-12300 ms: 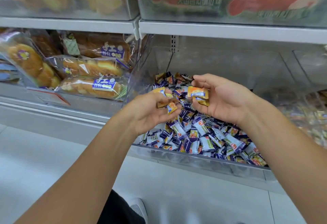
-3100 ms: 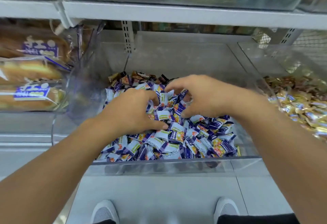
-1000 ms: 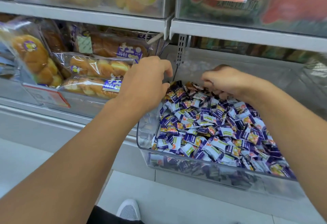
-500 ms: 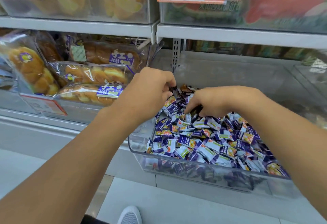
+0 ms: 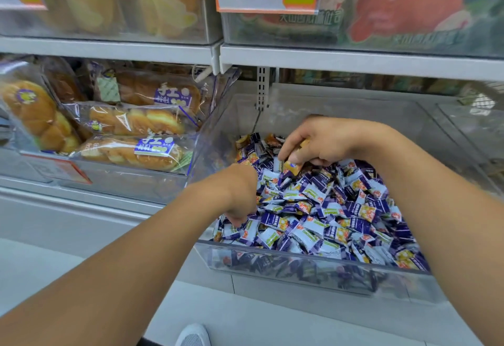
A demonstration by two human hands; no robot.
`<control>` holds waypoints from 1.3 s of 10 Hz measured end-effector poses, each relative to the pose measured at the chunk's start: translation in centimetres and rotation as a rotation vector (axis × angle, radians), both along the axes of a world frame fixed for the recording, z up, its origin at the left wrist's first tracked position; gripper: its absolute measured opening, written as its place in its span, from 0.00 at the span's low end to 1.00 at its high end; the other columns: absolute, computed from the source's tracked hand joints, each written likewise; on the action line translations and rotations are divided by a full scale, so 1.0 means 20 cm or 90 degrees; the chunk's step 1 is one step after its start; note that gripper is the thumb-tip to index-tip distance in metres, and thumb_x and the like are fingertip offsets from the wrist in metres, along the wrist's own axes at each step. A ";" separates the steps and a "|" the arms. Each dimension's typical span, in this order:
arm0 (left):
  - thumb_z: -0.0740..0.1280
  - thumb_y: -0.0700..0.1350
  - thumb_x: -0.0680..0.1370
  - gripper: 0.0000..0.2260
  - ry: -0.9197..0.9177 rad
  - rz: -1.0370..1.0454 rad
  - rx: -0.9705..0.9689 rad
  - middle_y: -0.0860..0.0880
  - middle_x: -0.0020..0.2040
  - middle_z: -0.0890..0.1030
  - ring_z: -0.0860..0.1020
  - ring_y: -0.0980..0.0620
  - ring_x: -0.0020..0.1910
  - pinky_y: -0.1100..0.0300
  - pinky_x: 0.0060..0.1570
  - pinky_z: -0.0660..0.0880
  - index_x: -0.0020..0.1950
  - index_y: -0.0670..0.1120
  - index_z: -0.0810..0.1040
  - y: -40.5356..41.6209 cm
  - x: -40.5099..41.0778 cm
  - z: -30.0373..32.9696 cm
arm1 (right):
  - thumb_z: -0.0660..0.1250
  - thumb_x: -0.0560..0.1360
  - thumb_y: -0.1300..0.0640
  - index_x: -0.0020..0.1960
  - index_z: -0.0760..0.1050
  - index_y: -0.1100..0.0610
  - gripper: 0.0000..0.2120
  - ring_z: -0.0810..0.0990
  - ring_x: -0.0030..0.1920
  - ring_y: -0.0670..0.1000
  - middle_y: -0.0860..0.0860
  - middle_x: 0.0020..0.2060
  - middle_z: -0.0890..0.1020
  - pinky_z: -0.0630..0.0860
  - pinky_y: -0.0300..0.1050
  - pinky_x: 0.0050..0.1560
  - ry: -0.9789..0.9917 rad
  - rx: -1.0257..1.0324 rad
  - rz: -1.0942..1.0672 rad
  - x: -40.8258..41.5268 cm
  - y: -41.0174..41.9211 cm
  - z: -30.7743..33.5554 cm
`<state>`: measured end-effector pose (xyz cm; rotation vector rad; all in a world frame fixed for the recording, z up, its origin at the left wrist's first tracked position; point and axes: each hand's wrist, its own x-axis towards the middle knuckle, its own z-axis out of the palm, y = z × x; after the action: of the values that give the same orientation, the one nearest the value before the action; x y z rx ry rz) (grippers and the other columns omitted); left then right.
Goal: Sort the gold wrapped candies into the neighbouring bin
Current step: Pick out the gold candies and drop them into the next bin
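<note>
Hands: right (image 5: 324, 141) pinches gold candy (image 5: 292, 167); left (image 5: 237, 195) curled into purple candies (image 5: 313, 209), hold unclear.

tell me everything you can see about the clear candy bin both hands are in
The clear candy bin is a transparent plastic tub on the lower shelf, right of bagged bread. Its front wall is low and its side walls rise toward the back. It is heaped with purple-and-white wrapped candies. The right hand pinches a gold candy near the back; the left hand digs in at front left.

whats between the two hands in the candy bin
In the head view, purple and white wrapped candies in the clear bin fill the gap between the left hand and the right hand, which pinches a gold wrapped candy.
</note>
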<state>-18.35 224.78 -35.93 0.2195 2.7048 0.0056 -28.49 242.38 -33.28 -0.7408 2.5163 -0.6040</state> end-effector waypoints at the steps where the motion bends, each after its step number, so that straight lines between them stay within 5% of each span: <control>1: 0.70 0.40 0.78 0.25 -0.026 0.044 0.102 0.42 0.57 0.81 0.77 0.49 0.37 0.65 0.29 0.75 0.74 0.44 0.68 -0.02 -0.03 -0.05 | 0.65 0.81 0.51 0.50 0.84 0.47 0.09 0.67 0.30 0.49 0.47 0.29 0.73 0.67 0.42 0.32 -0.010 -0.032 -0.090 -0.03 0.02 -0.01; 2: 0.66 0.34 0.80 0.25 -0.071 0.136 0.246 0.43 0.64 0.79 0.79 0.48 0.34 0.60 0.31 0.79 0.76 0.48 0.67 -0.02 -0.03 -0.04 | 0.65 0.80 0.47 0.46 0.84 0.49 0.11 0.67 0.28 0.48 0.47 0.28 0.72 0.66 0.38 0.29 0.058 -0.054 -0.107 -0.01 -0.01 -0.01; 3: 0.64 0.32 0.80 0.20 0.024 0.221 0.352 0.45 0.58 0.80 0.82 0.47 0.33 0.55 0.33 0.82 0.71 0.47 0.74 -0.04 0.00 0.07 | 0.68 0.79 0.50 0.49 0.82 0.48 0.05 0.74 0.37 0.47 0.41 0.34 0.76 0.67 0.37 0.35 0.203 -0.067 -0.073 0.00 -0.12 0.01; 4: 0.65 0.33 0.79 0.14 0.339 0.226 0.355 0.47 0.51 0.83 0.82 0.48 0.39 0.52 0.43 0.82 0.58 0.49 0.81 -0.10 0.01 0.18 | 0.67 0.79 0.56 0.63 0.79 0.49 0.13 0.74 0.47 0.48 0.47 0.47 0.79 0.64 0.35 0.46 0.290 0.012 0.029 -0.03 -0.29 0.01; 5: 0.61 0.31 0.76 0.17 0.547 0.252 0.356 0.49 0.48 0.83 0.80 0.49 0.44 0.54 0.51 0.79 0.51 0.51 0.81 -0.20 0.00 0.21 | 0.64 0.78 0.65 0.71 0.73 0.56 0.21 0.78 0.58 0.55 0.55 0.63 0.78 0.73 0.40 0.54 0.272 0.090 0.069 -0.15 -0.46 -0.03; 6: 0.60 0.32 0.78 0.15 0.559 0.264 0.371 0.48 0.46 0.83 0.80 0.48 0.46 0.59 0.51 0.75 0.53 0.48 0.82 -0.26 0.00 0.17 | 0.63 0.77 0.67 0.66 0.76 0.58 0.18 0.80 0.56 0.58 0.57 0.60 0.80 0.79 0.49 0.56 0.260 0.163 0.091 -0.25 -0.53 -0.08; 7: 0.62 0.37 0.80 0.11 0.568 0.224 0.364 0.49 0.46 0.82 0.77 0.51 0.47 0.64 0.45 0.68 0.55 0.49 0.82 -0.29 -0.01 0.14 | 0.63 0.76 0.68 0.63 0.79 0.55 0.19 0.82 0.45 0.53 0.52 0.52 0.83 0.81 0.46 0.50 0.227 0.199 0.138 -0.27 -0.53 -0.12; 8: 0.64 0.40 0.81 0.08 0.562 0.182 0.350 0.49 0.49 0.82 0.78 0.50 0.48 0.58 0.49 0.73 0.54 0.49 0.82 -0.30 -0.04 0.11 | 0.63 0.76 0.67 0.63 0.78 0.51 0.20 0.78 0.33 0.45 0.49 0.47 0.82 0.78 0.41 0.38 0.178 0.228 0.190 -0.27 -0.53 -0.15; 10: 0.65 0.41 0.80 0.08 0.546 0.159 0.296 0.49 0.51 0.82 0.78 0.46 0.51 0.52 0.52 0.75 0.54 0.51 0.82 -0.29 -0.06 0.10 | 0.64 0.78 0.67 0.63 0.76 0.45 0.21 0.77 0.30 0.49 0.58 0.53 0.81 0.73 0.39 0.25 0.062 0.228 0.219 -0.32 -0.54 -0.16; 13: 0.76 0.49 0.73 0.15 0.356 0.028 0.046 0.47 0.53 0.82 0.79 0.41 0.54 0.46 0.55 0.78 0.59 0.56 0.80 -0.24 0.04 0.20 | 0.62 0.79 0.67 0.69 0.73 0.44 0.25 0.79 0.32 0.52 0.56 0.50 0.82 0.81 0.48 0.36 0.037 0.271 0.239 -0.17 -0.43 -0.16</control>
<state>-17.51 220.05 -31.95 0.2061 3.2693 0.0652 -31.93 233.79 -36.40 -1.0320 2.3466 0.0806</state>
